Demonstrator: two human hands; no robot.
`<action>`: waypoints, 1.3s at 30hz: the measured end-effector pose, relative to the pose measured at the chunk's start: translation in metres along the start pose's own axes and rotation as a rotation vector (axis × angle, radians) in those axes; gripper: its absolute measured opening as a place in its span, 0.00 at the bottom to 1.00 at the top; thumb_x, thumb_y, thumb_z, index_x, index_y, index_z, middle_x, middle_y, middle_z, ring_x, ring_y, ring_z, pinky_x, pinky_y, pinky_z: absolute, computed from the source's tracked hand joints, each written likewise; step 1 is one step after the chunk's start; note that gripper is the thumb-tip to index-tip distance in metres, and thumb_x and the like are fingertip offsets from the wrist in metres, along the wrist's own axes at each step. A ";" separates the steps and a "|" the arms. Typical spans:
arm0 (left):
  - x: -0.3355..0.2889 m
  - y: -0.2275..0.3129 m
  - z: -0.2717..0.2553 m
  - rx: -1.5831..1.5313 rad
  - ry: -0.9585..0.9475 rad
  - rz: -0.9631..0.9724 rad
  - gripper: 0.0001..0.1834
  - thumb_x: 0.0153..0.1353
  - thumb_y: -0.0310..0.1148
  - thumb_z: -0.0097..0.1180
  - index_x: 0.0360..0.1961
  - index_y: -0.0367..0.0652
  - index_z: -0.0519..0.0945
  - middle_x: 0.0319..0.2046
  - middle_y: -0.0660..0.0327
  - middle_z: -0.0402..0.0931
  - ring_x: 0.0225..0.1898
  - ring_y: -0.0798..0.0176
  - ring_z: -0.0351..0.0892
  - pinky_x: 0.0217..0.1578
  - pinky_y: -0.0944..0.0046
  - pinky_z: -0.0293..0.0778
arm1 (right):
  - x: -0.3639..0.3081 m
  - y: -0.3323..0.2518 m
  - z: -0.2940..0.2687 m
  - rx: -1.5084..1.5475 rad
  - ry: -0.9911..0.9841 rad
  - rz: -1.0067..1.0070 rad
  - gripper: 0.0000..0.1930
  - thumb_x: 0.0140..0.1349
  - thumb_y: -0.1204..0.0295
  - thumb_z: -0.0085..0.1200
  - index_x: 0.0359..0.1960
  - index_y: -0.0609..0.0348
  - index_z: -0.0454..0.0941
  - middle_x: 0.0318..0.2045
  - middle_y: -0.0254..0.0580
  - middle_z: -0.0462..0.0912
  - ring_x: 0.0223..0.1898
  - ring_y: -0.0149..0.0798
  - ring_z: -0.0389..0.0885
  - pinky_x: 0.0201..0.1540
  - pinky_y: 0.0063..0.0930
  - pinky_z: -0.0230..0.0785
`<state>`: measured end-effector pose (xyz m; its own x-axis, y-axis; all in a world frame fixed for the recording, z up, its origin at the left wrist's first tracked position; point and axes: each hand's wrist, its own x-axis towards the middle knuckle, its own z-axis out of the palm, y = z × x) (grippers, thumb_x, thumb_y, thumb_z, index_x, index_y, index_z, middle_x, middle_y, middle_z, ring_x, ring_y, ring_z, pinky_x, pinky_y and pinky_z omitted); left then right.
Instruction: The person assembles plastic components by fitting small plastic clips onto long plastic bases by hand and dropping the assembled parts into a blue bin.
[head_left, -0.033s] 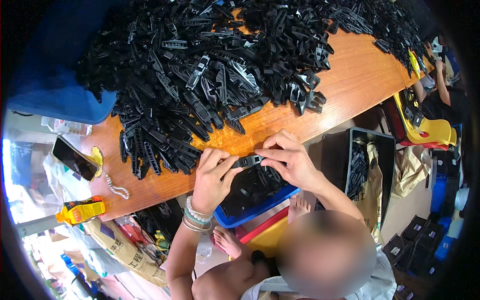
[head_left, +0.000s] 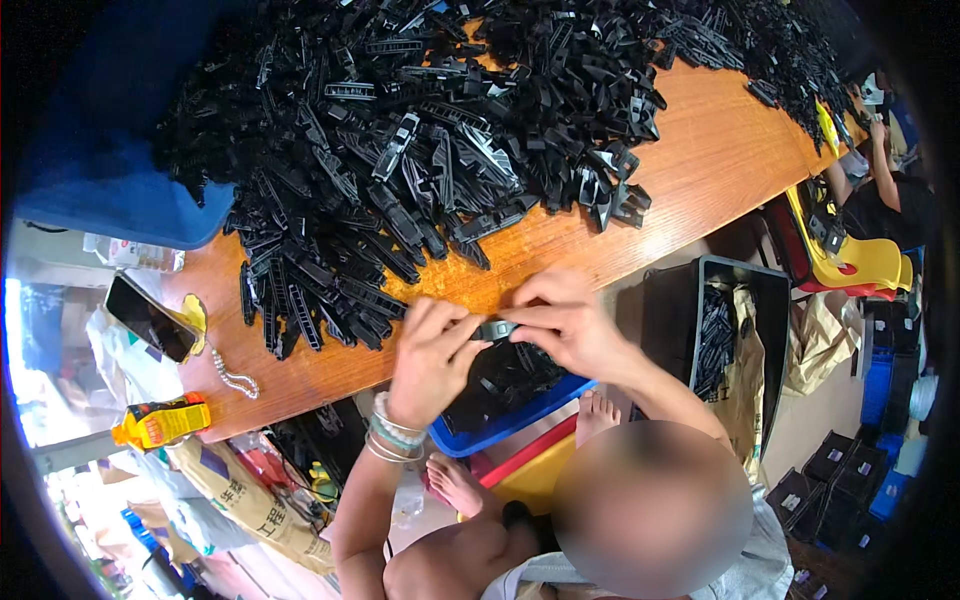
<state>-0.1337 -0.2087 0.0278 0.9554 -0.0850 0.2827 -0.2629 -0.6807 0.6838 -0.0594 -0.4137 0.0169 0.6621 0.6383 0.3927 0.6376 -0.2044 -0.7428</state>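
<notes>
Black part (head_left: 498, 330), pinched by left hand (head_left: 430, 358) and right hand (head_left: 572, 328), tan sack (head_left: 248, 500) with printed characters

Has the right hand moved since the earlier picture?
Yes, slightly: judged against the near edge of the wooden table, the right hand has shifted left and down in the picture.
</notes>
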 end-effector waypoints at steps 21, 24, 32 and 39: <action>0.038 0.031 0.006 0.199 0.033 0.173 0.09 0.53 0.23 0.62 0.36 0.34 0.78 0.35 0.51 0.73 0.40 0.46 0.73 0.43 0.54 0.71 | -0.017 0.044 -0.058 -0.633 0.616 0.330 0.13 0.53 0.80 0.61 0.42 0.60 0.82 0.40 0.47 0.78 0.45 0.49 0.75 0.47 0.40 0.67; 0.021 0.025 0.012 0.252 -0.047 0.141 0.10 0.54 0.24 0.62 0.38 0.35 0.78 0.37 0.53 0.73 0.42 0.48 0.72 0.44 0.53 0.70 | -0.017 0.043 -0.046 -0.605 0.517 0.254 0.16 0.50 0.79 0.64 0.43 0.59 0.82 0.41 0.44 0.78 0.44 0.48 0.74 0.47 0.41 0.66; 0.013 0.009 0.010 0.125 0.036 0.069 0.11 0.52 0.23 0.65 0.38 0.35 0.80 0.37 0.52 0.74 0.40 0.48 0.73 0.42 0.54 0.72 | -0.016 0.028 -0.047 -0.603 0.469 0.232 0.14 0.46 0.80 0.66 0.35 0.57 0.78 0.41 0.40 0.76 0.44 0.48 0.73 0.50 0.41 0.64; 0.012 0.010 0.011 0.085 0.055 0.043 0.11 0.52 0.23 0.64 0.38 0.34 0.80 0.36 0.53 0.73 0.40 0.48 0.72 0.42 0.54 0.71 | -0.017 0.001 -0.034 0.154 0.432 0.459 0.13 0.54 0.82 0.61 0.42 0.64 0.76 0.37 0.44 0.78 0.31 0.32 0.81 0.33 0.24 0.76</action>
<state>-0.1231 -0.2240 0.0306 0.9341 -0.0773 0.3486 -0.2891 -0.7364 0.6116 -0.0563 -0.4495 0.0276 0.9732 0.1486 0.1753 0.2091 -0.2561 -0.9438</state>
